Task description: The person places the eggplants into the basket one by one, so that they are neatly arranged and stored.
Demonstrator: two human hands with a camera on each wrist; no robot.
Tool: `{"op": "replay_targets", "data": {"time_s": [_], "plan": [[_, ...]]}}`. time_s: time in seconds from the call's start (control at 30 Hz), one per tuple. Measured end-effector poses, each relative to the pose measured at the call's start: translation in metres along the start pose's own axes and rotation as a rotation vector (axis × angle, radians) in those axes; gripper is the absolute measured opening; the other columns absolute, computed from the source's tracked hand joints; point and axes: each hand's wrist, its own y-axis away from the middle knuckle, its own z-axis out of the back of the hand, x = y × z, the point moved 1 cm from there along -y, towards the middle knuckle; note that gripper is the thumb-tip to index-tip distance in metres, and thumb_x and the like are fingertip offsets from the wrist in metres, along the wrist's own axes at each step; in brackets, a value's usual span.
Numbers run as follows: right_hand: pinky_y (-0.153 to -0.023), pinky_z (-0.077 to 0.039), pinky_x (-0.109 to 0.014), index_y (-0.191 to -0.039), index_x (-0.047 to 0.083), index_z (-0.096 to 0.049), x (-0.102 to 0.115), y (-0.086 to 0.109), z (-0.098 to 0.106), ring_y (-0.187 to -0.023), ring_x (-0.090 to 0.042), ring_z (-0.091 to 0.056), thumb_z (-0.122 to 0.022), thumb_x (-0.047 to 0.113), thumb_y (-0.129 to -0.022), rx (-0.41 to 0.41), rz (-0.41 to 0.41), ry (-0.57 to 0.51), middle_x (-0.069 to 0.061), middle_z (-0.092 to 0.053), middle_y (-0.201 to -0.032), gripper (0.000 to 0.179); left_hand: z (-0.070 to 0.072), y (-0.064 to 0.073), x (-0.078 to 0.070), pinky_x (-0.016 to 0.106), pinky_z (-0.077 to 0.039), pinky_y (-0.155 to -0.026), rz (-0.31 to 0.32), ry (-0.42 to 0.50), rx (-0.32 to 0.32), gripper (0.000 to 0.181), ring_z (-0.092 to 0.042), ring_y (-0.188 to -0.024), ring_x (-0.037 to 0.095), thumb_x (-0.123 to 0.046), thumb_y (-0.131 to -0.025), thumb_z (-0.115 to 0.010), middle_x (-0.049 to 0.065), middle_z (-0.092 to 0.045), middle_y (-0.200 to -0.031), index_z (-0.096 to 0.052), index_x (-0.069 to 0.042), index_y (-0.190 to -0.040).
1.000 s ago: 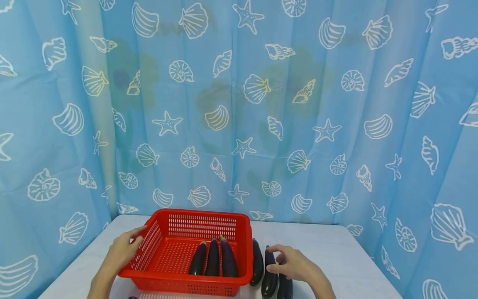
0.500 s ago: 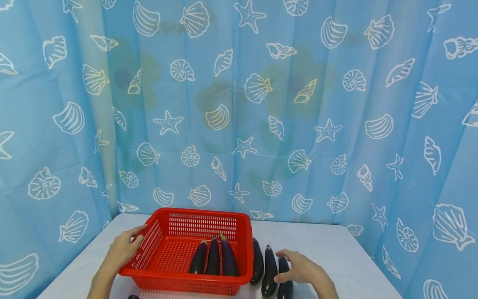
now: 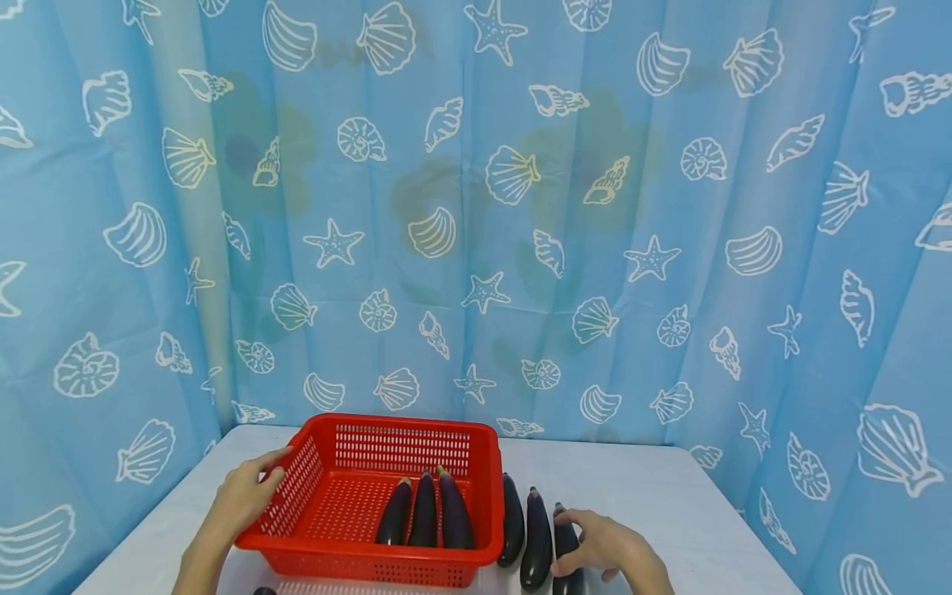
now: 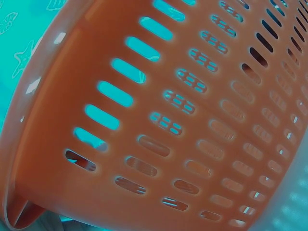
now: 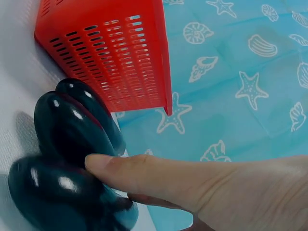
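My left hand point(image 3: 245, 496) rests against the left side of the red plastic basket point(image 3: 357, 562), thumb and forefinger spread near its rim. Only the basket's slotted wall point(image 4: 192, 115) fills the left wrist view. Three eggplants point(image 3: 426, 512) lie side by side inside the basket's right part. Three more lie on the table just right of it. My right hand point(image 3: 606, 545) grips the outermost eggplant point(image 3: 567, 541), forefinger near its stem end and thumb on its left side. In the right wrist view, the thumb point(image 5: 120, 173) overlaps that eggplant point(image 5: 53, 187); the other fingers are mostly hidden.
A white-covered table point(image 3: 669, 496) carries everything. Behind it hangs a blue curtain point(image 3: 476, 248) printed with white shells and starfish. A small dark rounded end point(image 3: 264, 591) shows at the bottom edge, in front of the basket.
My right hand has moved right from the middle eggplant on the table to the outermost one, which has shifted slightly left. The left hand and the basket have stayed put.
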Motion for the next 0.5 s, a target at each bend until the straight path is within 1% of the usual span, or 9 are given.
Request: {"op": "replay_targets", "data": {"time_s": [0.07,0.13,0.17,0.27,0.37,0.4,0.5], "plan": [[-0.07,-0.06,-0.05,-0.131,0.014,-0.059,-0.005,-0.005,-0.001,-0.092,-0.027,-0.059,-0.085,0.031,-0.074,0.003,-0.023,-0.004,-0.016,-0.063,-0.109,0.065,0.0,0.0,0.001,0.036,-0.062,-0.062,0.004,0.001,0.001,0.051,-0.068,-0.076,0.018,-0.015,-0.097,-0.05,0.034,-0.053,-0.134,-0.044,-0.003,-0.146],[-0.068,-0.06,-0.048,-0.131,0.015,-0.059,-0.01,-0.01,-0.001,-0.092,-0.028,-0.059,-0.086,0.032,-0.071,-0.001,-0.045,-0.003,-0.018,-0.062,-0.116,0.068,-0.001,0.0,0.001,0.036,-0.062,-0.061,0.009,0.003,0.005,0.051,-0.068,-0.077,0.018,-0.015,-0.097,-0.05,0.034,-0.053,-0.134,-0.043,-0.003,-0.146],[-0.067,-0.061,-0.047,-0.132,0.014,-0.058,-0.015,-0.015,-0.002,-0.094,-0.031,-0.058,-0.086,0.034,-0.071,-0.003,-0.055,0.004,-0.02,-0.06,-0.12,0.07,-0.001,0.0,0.001,0.036,-0.062,-0.061,0.012,0.004,0.005,0.051,-0.068,-0.077,0.018,-0.016,-0.097,-0.05,0.034,-0.052,-0.135,-0.043,-0.003,-0.146],[-0.065,-0.061,-0.044,-0.133,0.014,-0.057,-0.02,-0.02,-0.001,-0.092,-0.031,-0.058,-0.088,0.037,-0.068,-0.013,-0.084,0.011,-0.022,-0.058,-0.126,0.075,-0.001,0.0,0.001,0.035,-0.062,-0.06,0.016,0.006,0.007,0.051,-0.069,-0.076,0.018,-0.016,-0.097,-0.05,0.034,-0.052,-0.135,-0.043,-0.003,-0.146],[-0.065,-0.061,-0.043,-0.134,0.014,-0.057,-0.019,-0.019,0.0,-0.092,-0.031,-0.058,-0.087,0.036,-0.07,-0.021,-0.096,0.011,-0.024,-0.056,-0.129,0.074,0.0,0.0,0.001,0.035,-0.062,-0.06,0.016,0.007,0.007,0.051,-0.069,-0.076,0.018,-0.016,-0.097,-0.05,0.034,-0.052,-0.135,-0.043,-0.003,-0.146],[-0.065,-0.061,-0.043,-0.133,0.014,-0.058,-0.016,-0.015,0.001,-0.09,-0.028,-0.059,-0.087,0.034,-0.069,-0.024,-0.099,0.003,-0.024,-0.056,-0.13,0.073,0.0,0.001,0.001,0.035,-0.062,-0.06,0.015,0.007,0.007,0.051,-0.069,-0.076,0.018,-0.016,-0.097,-0.05,0.034,-0.052,-0.135,-0.043,-0.003,-0.146],[-0.068,-0.061,-0.043,-0.132,0.013,-0.058,-0.011,-0.009,0.002,-0.092,-0.028,-0.059,-0.086,0.031,-0.073,-0.018,-0.096,0.001,-0.025,-0.054,-0.131,0.068,0.0,0.001,0.0,0.035,-0.062,-0.06,0.018,0.01,0.01,0.052,-0.069,-0.076,0.017,-0.016,-0.097,-0.05,0.034,-0.052,-0.135,-0.043,-0.003,-0.146]]}}
